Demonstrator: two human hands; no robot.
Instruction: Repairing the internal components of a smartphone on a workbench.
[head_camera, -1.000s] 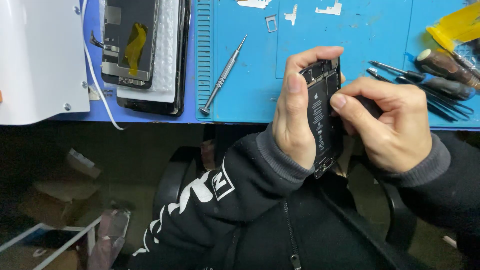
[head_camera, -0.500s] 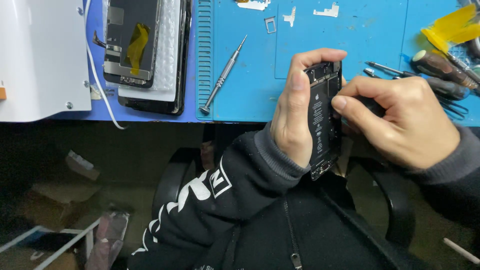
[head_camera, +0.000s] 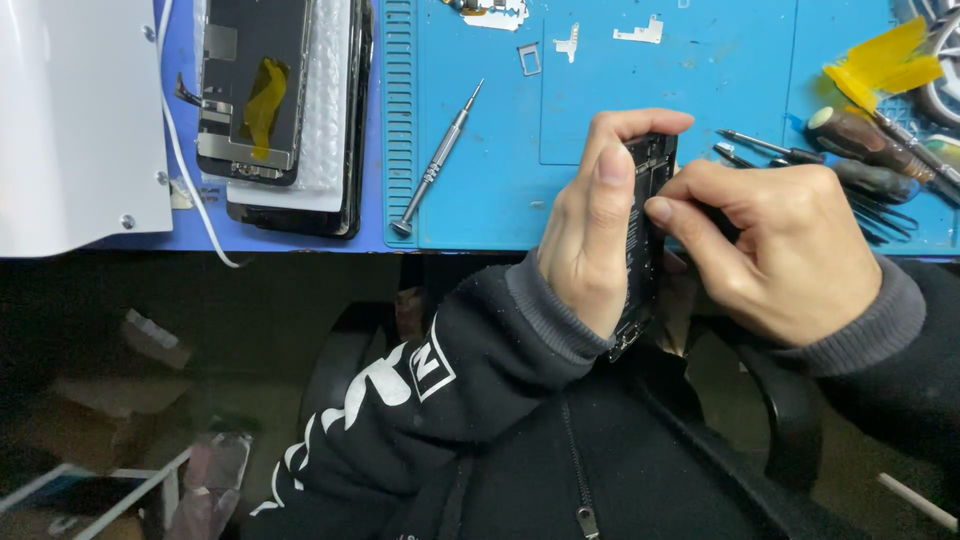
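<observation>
My left hand grips an opened black phone on edge, thumb along its near side and fingers curled over the top. The phone's dark insides face right. My right hand presses against that open side, index fingertip on the phone's interior; whether it pinches a small tool is hidden by the fingers. Both hands hover at the front edge of a blue work mat.
A silver screwdriver lies on the mat to the left. Stacked phone screens and a white box sit at far left. Several dark-handled tools and yellow tape lie at right. Small metal parts rest at the back.
Both hands with the phone have stayed nearly still; the view shifted slightly, and my right hand's fingers have adjusted a little against the phone's open side.
</observation>
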